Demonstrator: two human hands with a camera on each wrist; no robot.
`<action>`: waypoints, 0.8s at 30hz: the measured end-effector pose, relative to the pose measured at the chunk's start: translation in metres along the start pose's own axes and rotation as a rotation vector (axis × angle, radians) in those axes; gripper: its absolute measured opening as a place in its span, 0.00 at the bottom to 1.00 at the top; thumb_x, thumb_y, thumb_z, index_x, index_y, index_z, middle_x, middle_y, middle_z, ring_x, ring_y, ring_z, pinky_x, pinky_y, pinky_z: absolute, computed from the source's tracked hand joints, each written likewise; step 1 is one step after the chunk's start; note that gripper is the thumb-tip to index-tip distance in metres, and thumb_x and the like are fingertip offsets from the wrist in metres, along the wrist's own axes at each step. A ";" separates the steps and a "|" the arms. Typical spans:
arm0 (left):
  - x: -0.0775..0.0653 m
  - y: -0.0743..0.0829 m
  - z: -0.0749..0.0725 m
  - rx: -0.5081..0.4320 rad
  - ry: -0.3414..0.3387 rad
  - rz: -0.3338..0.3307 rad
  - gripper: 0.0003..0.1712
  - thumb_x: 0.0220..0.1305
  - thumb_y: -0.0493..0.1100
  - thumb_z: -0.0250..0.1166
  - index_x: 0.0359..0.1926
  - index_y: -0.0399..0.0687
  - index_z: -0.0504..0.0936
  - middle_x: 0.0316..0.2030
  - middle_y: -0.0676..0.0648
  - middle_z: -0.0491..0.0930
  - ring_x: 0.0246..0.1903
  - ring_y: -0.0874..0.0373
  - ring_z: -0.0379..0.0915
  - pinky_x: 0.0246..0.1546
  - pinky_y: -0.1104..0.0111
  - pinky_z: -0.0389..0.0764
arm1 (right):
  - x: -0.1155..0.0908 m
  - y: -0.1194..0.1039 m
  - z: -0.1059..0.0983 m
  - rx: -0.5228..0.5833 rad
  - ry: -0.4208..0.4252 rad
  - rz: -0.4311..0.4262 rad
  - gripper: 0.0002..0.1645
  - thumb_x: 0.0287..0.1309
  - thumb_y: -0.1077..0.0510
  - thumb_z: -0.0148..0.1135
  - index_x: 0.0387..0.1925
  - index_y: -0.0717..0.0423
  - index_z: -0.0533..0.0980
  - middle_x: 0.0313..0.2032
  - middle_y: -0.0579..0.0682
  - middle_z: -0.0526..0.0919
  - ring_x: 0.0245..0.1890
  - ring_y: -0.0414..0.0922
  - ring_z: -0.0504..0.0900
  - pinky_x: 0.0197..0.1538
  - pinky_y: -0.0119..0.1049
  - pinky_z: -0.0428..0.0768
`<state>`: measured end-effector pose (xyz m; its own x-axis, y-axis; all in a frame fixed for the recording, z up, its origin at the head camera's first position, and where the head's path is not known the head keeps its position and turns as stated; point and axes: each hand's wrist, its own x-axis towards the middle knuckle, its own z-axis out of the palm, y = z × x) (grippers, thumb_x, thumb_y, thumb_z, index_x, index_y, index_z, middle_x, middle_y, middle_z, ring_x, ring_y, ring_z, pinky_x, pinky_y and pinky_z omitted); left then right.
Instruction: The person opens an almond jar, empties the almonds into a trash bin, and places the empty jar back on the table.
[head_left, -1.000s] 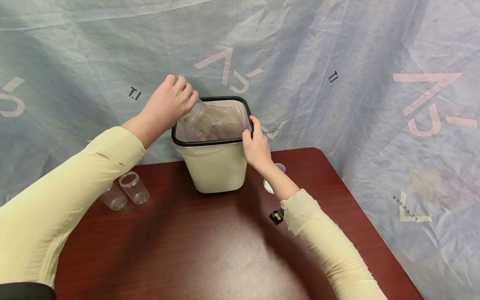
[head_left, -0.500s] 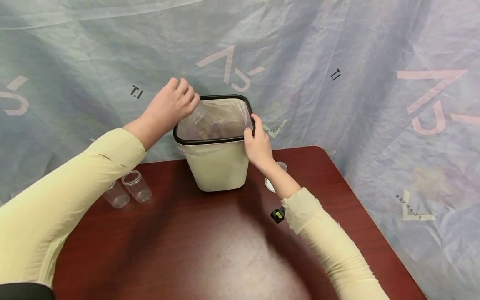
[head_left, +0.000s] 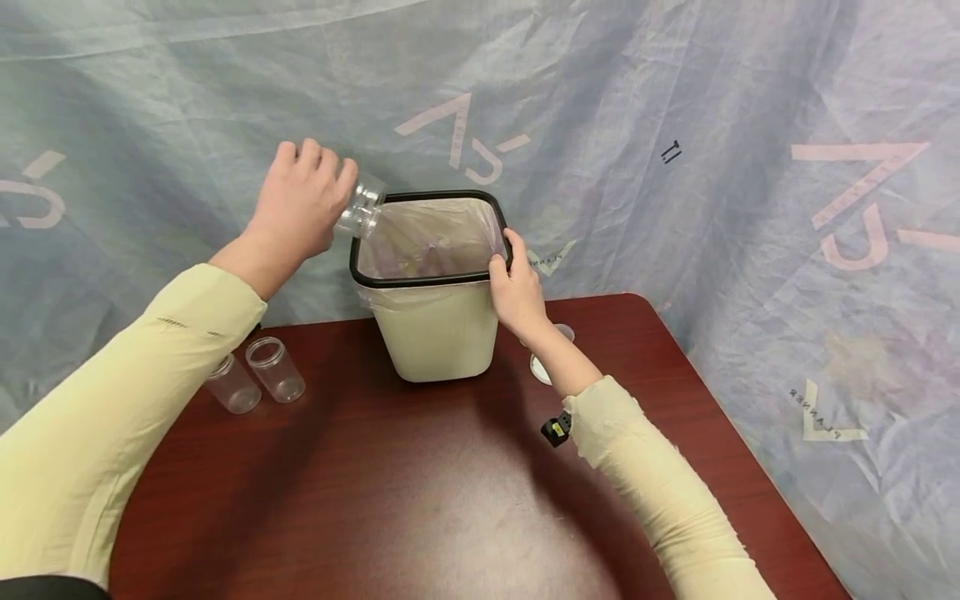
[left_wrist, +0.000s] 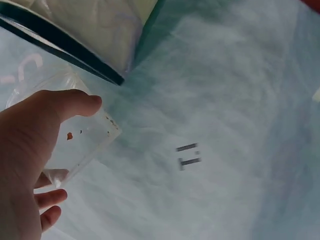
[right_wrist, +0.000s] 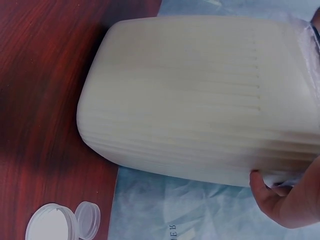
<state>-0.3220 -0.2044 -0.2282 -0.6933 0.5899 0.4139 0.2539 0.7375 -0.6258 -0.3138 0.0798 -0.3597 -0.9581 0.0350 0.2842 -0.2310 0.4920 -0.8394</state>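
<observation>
My left hand [head_left: 303, 200] grips a clear plastic jar [head_left: 362, 208] from above. The jar is tilted on its side at the left edge of a cream trash can [head_left: 438, 337], its mouth towards the can. A few small brown specks cling inside the jar [left_wrist: 82, 137] in the left wrist view. With thumb and fingers, my right hand [head_left: 517, 292] holds the can's black rim on the right side. A thin translucent liner [head_left: 420, 242] covers the can's inside, and some indistinct yellowish and pinkish stuff shows at its bottom.
Two clear jars, one [head_left: 276, 371] beside the other [head_left: 234, 385], stand on the dark red table [head_left: 420, 483] at left. Two round lids, one white [right_wrist: 52, 225] and one translucent [right_wrist: 88, 220], lie right of the can. A printed grey-blue curtain [head_left: 615, 167] hangs behind.
My left hand has lifted the jar out of the can's opening and moved it left to the rim. The right hand keeps its hold on the rim.
</observation>
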 end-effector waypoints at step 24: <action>-0.061 -0.029 0.059 -0.658 -0.384 -0.557 0.66 0.41 0.74 0.71 0.68 0.33 0.58 0.59 0.25 0.63 0.52 0.25 0.55 0.50 0.36 0.58 | 0.011 0.013 0.003 0.059 -0.033 -0.027 0.34 0.71 0.37 0.35 0.74 0.35 0.51 0.22 0.52 0.67 0.19 0.49 0.63 0.25 0.44 0.65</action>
<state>-0.3269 -0.2811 -0.2746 -0.9745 0.0348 0.2219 0.0680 0.9873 0.1438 -0.3279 0.0838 -0.3686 -0.9563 -0.0062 0.2923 -0.2651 0.4402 -0.8579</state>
